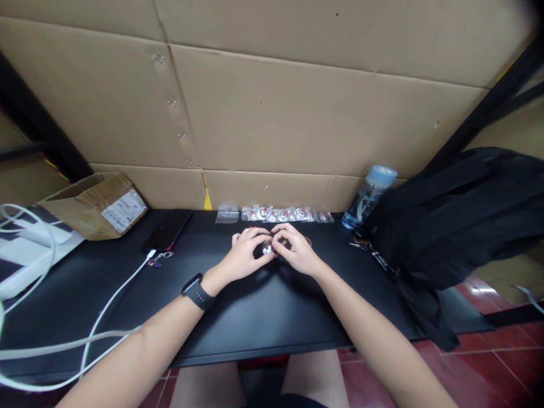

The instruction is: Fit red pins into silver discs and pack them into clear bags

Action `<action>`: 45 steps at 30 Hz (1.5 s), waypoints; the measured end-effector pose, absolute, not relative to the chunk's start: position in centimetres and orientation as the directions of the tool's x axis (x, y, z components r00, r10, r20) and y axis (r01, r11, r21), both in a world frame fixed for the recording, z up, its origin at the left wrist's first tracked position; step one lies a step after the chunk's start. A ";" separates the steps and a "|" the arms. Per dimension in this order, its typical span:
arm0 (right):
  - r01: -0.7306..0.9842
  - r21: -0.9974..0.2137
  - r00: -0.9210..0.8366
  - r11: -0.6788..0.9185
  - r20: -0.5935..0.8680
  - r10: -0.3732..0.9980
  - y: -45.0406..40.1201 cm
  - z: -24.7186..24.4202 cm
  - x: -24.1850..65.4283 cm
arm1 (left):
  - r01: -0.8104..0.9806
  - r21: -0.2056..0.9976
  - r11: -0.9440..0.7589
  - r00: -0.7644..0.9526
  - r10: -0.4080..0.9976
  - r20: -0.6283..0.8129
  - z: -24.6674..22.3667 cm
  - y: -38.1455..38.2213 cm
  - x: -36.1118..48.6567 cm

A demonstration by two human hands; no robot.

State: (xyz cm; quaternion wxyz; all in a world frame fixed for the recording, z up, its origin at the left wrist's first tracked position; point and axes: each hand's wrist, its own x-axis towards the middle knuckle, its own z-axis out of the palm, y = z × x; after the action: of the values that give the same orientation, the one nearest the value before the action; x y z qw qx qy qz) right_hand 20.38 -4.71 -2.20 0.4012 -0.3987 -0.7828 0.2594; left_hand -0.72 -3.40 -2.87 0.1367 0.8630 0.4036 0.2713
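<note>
One smooth black tabletop [263, 331] spreads beneath the left hand [246, 253] and the right hand [296, 249], whose fingertips pinch a small, shiny, rounded silver piece [267, 247]; fingers mask its facing and long axis. Beyond, crinkled clear-plastic packets [275, 215] lie before a creased brown cardboard wall [297, 113].

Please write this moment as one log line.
left hand: touching small round shiny silver piece | right hand: touching same piece | beyond: row of clear plastic packets
</note>
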 end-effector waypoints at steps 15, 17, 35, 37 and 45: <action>0.861 -0.449 -0.241 0.239 0.052 0.969 -0.6 -4.4 29.0 | 0.812 0.178 -0.556 0.494 0.817 0.298 -7.0 1.5 -3.5; 0.846 -0.490 -0.215 0.209 0.045 0.976 -0.3 -4.6 29.1 | 0.816 0.165 -0.554 0.486 0.812 0.324 -6.6 1.3 -3.3; 0.825 -0.524 -0.277 0.212 -0.048 0.960 -1.2 -3.7 27.9 | 0.805 0.319 -0.501 0.326 0.822 0.467 -3.9 -0.3 -2.8; 0.829 -0.510 -0.297 0.228 -0.057 0.953 -1.6 -3.4 27.5 | 0.783 0.338 -0.522 0.335 0.812 0.478 -3.6 -0.5 -2.7; 0.830 -0.421 -0.409 0.367 -0.011 0.912 -2.9 -2.6 26.7 | 0.748 0.320 -0.582 0.376 0.768 0.518 -2.9 -1.4 -2.2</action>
State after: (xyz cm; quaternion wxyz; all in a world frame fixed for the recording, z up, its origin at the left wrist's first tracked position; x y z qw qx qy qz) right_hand 26.66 -2.90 -2.62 0.1128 -0.5318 -0.8190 0.1838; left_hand -2.24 -1.45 -2.91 0.0160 0.8294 0.4570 0.3208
